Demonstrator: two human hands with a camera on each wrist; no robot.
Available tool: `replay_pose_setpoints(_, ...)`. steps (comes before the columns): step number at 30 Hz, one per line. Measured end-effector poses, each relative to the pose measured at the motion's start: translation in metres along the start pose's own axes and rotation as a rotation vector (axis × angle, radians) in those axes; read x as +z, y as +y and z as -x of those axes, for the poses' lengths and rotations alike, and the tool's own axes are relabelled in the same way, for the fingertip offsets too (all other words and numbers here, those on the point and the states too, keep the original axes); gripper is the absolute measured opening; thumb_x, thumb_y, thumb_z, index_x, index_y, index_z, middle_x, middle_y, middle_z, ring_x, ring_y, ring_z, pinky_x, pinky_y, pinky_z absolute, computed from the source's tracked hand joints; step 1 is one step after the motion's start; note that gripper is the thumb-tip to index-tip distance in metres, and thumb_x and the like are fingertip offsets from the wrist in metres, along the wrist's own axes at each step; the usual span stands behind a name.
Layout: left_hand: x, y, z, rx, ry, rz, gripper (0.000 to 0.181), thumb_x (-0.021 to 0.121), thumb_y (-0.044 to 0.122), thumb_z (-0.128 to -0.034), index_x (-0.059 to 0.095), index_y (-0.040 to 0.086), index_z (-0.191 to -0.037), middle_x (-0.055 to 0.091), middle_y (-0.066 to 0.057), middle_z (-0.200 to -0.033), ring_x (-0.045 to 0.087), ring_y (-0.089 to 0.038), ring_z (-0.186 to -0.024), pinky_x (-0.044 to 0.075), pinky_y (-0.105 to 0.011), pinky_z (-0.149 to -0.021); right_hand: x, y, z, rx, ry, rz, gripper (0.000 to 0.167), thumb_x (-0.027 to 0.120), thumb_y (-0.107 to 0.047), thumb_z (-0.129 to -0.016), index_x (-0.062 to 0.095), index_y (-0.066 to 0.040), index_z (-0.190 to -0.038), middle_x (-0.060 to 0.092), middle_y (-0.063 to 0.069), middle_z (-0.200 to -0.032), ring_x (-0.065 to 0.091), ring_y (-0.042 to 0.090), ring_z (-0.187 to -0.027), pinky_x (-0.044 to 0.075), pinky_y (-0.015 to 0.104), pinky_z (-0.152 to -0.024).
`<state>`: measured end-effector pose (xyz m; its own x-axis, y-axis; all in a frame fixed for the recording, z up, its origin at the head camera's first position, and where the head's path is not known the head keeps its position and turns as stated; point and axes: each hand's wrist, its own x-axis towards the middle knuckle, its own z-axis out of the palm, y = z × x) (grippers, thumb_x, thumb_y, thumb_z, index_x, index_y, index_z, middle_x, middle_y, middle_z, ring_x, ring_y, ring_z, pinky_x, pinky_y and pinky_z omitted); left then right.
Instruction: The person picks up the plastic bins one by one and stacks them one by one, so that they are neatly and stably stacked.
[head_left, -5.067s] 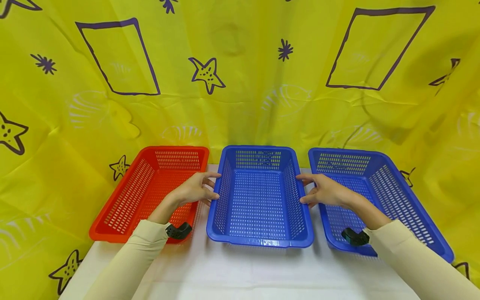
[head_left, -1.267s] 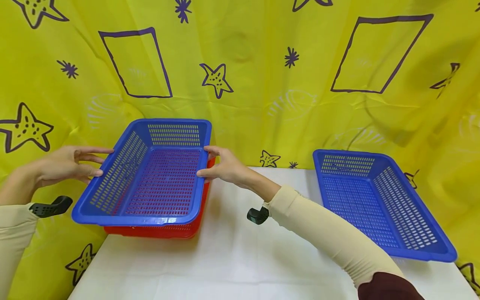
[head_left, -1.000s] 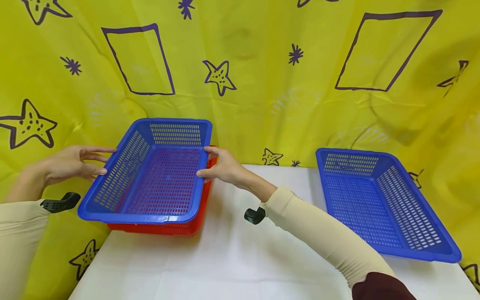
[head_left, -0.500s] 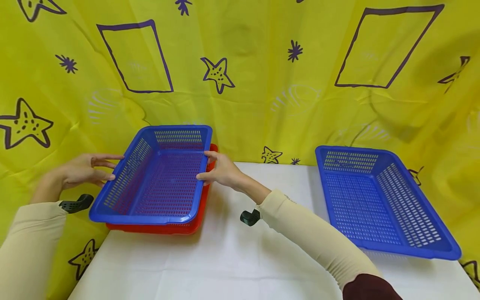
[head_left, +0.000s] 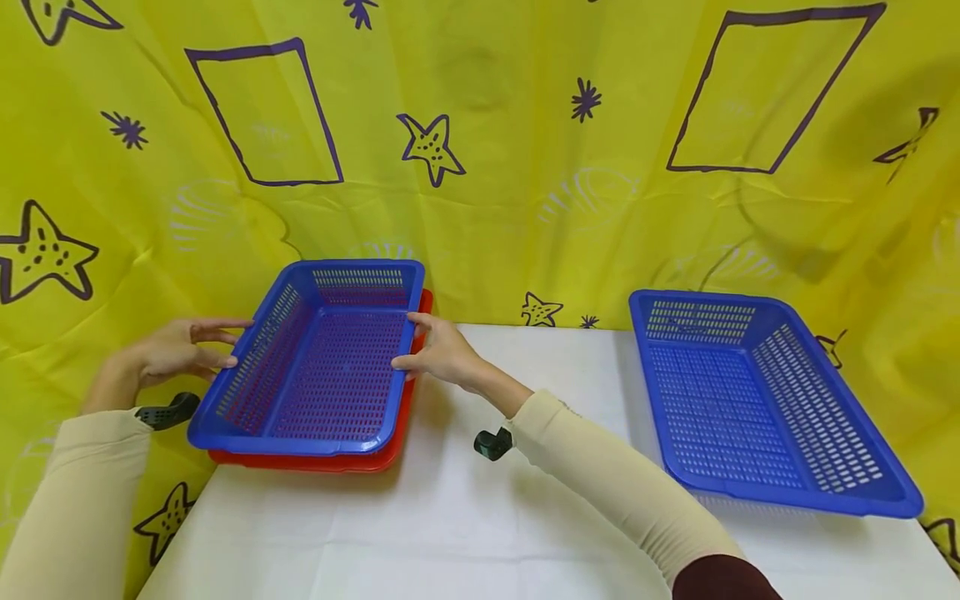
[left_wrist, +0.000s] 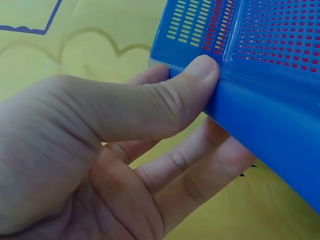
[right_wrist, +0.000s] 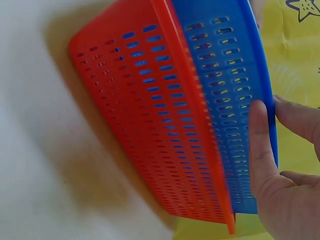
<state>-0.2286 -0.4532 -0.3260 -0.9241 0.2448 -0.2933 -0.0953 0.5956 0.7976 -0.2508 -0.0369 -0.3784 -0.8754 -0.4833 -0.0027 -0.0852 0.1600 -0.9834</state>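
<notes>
A blue plastic basket [head_left: 292, 444] with slotted walls sits partly down inside a red basket [head_left: 300, 462] at the left of the table. Most of the red one is hidden beneath it. My left hand [head_left: 176, 352] holds the blue rim on its left side; in the left wrist view the thumb [left_wrist: 195, 82] lies on top of the rim with fingers below. On the opposite side my right hand [head_left: 446, 354] pinches the rim between thumb and fingers. In the right wrist view the upper part of the blue wall [right_wrist: 220, 75] stands above the red rim.
A second blue basket [head_left: 750, 417] stands at the right of the white-covered table [head_left: 480, 517]. Behind and along the sides hangs a yellow curtain [head_left: 495, 225] printed with starfish. A dark camera mount sticks out from each wrist.
Both hands carried the blue basket from the middle of the table to over the red one. In the last second it has sunk lower into the red basket, with the hands following.
</notes>
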Motion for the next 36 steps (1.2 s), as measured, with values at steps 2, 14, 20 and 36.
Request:
replay_pose_setpoints(2,0.002,-0.003,-0.001,0.002,0.000,0.001,0.075,0.074,0.008,-0.0941,0.035,-0.001,-0.157,0.035,-0.039,-0.150,0.069,-0.022,-0.100,0.062,-0.043,-0.084,0.001,0.003,0.000,0.001,0.005,0.004,0.088,0.084,-0.004,-0.086,0.035,-0.003,-0.159,0.058,0.015,-0.120,0.074,0.024,-0.069,0.063,0.032,-0.073)
replay_pose_setpoints(14,0.011,-0.015,-0.006,0.014,-0.003,0.022,0.071,0.072,0.006,-0.0953,0.038,0.005,-0.158,0.036,-0.039,-0.150,0.070,-0.021,-0.099,0.062,-0.041,-0.083,0.005,0.017,0.003,-0.006,0.021,0.033,0.089,0.085,-0.005,-0.085,0.035,-0.002,-0.158,0.056,0.017,-0.122,0.075,0.035,-0.073,0.062,0.042,-0.076)
replay_pose_setpoints(20,0.014,-0.019,-0.007,0.021,-0.009,0.028,0.070,0.072,0.007,-0.0957,0.040,0.010,-0.159,0.034,-0.039,-0.151,0.069,-0.015,-0.100,0.061,-0.038,-0.084,0.007,0.023,0.004,0.015,0.031,0.052,0.088,0.084,-0.007,-0.086,0.036,-0.004,-0.159,0.056,0.015,-0.121,0.073,0.046,-0.083,0.052,0.022,-0.055)
replay_pose_setpoints(36,0.021,-0.023,-0.008,0.013,0.012,0.030,0.073,0.074,0.010,-0.0950,0.037,0.003,-0.158,0.037,-0.038,-0.150,0.070,-0.015,-0.100,0.062,-0.039,-0.085,0.007,0.027,0.008,0.026,0.023,0.047,0.088,0.084,-0.007,-0.086,0.035,-0.003,-0.159,0.057,0.017,-0.125,0.074,0.023,-0.066,0.051,0.021,-0.054)
